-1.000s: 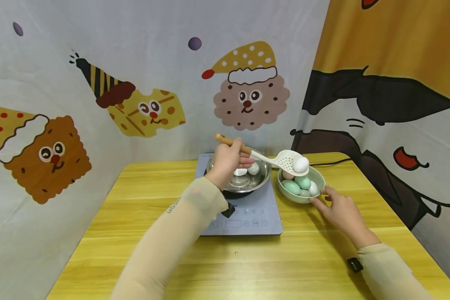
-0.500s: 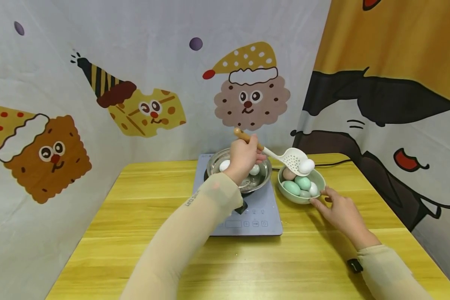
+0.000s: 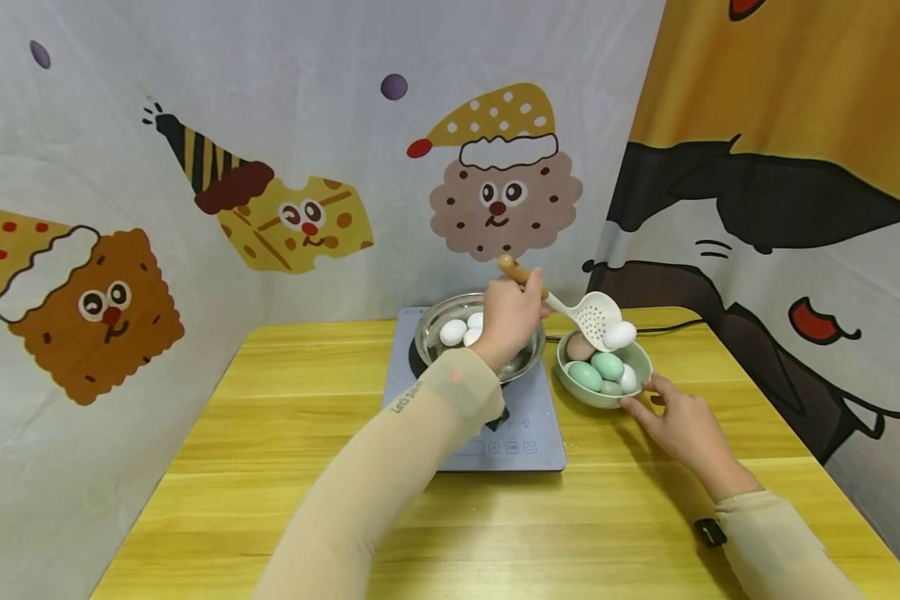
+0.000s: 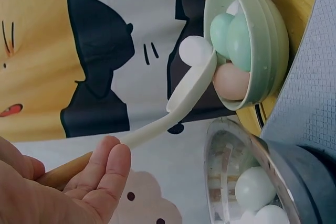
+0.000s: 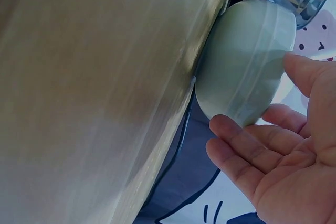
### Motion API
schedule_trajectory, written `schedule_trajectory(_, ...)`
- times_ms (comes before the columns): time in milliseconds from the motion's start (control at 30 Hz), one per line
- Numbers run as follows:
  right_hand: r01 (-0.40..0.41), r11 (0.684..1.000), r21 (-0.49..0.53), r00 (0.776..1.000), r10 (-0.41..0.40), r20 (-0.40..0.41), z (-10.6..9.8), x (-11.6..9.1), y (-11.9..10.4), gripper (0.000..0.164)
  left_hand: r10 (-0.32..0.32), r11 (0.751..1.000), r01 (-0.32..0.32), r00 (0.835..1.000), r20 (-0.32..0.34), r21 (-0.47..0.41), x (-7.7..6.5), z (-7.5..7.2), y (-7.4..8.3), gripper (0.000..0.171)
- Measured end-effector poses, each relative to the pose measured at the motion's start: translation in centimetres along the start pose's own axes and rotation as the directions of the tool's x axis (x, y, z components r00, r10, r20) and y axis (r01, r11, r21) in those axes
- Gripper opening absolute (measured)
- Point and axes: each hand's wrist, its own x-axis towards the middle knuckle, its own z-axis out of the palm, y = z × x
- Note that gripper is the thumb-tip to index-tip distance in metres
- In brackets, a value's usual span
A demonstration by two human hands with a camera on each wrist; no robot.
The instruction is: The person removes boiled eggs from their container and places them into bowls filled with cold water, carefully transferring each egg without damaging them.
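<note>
My left hand (image 3: 512, 323) grips the wooden handle of a white slotted spoon (image 3: 592, 315), its head sloping down to the right over a pale green bowl (image 3: 597, 401). A white egg (image 3: 620, 335) sits at the spoon's lower edge, above the bowl's rim. In the left wrist view this egg (image 4: 195, 51) still touches the spoon head. Inside the bowl lie several eggs: green eggs (image 3: 607, 367), a brownish egg (image 3: 579, 347) and a white egg (image 3: 627, 380). My right hand (image 3: 688, 429) rests its thumb and relaxed fingertips against the bowl's near right side.
A steel pot (image 3: 425, 332) with several pale eggs (image 3: 453, 332) stands left of the bowl on a grey induction cooktop (image 3: 549, 442); my left forearm partly covers both. A black cord (image 3: 671, 327) runs behind the bowl on the wooden table (image 3: 285, 467). Printed cloth hangs behind.
My left hand has moved to the right with the slotted spoon, and its handle has tilted more steeply. The egg has shifted to the spoon's edge and sits lower. My right hand stays put.
</note>
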Motion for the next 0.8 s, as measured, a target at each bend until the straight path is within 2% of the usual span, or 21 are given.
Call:
schedule_trajectory(267, 0.019, 1.0, -0.002, 1.0, -0.019, -0.025, 0.1, 0.0, 0.0, 0.067, 0.12, 0.984, -0.119, 0.993, -0.001, 0.129, -0.9, 0.6, 0.4, 0.039)
schedule_trajectory(467, 0.021, 1.0, 0.001, 1.0, -0.021, -0.022, 0.2, 0.0, -0.1, 0.067, 0.188, 0.964, -0.19, 0.982, 0.028, 0.185, -1.4, -0.1, 0.2, 0.042)
schedule_trajectory(600, 0.01, 1.0, 0.006, 1.0, -0.01, -0.008, 0.1, 0.0, -0.1, 0.068, 0.253, 0.951, -0.256, 0.967, 0.038, 0.174, -1.8, -1.6, 0.3, 0.037)
schedule_trajectory(700, 0.009, 1.0, 0.011, 1.0, -0.009, -0.009, 0.1, 0.0, -0.1, 0.068, 0.312, 0.94, -0.315, 0.949, 0.043, 0.129, -2.1, -3.6, 0.6, 0.036)
schedule_trajectory(800, 0.007, 1.0, 0.014, 1.0, -0.007, -0.008, 0.1, 0.0, -0.1, 0.069, 0.352, 0.933, -0.354, 0.935, 0.042, 0.067, -2.2, -6.2, 0.8, 0.037)
